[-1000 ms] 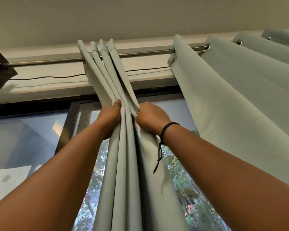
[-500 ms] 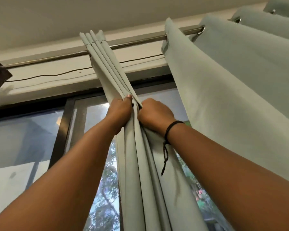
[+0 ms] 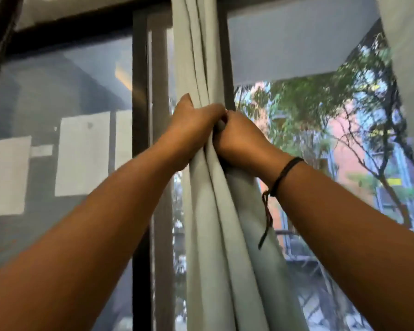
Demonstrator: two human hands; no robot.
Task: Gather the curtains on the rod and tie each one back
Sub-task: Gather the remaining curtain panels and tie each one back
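Left of the bunched curtain (image 3: 208,211), the left hand (image 3: 191,130) wraps its folds, fingers closed round the front; the right hand (image 3: 239,137) clamps the same bundle from the other side, knuckles touching. Both grip at one height on cloth hanging straight down, so the tie likely goes round just below

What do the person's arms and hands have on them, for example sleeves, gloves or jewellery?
Both forearms are bare, with no sleeves in view, and neither the left hand nor the right hand wears a glove. The right wrist carries a thin dark cord bracelet, knotted, with loose ends hanging down. No watch or ring shows.
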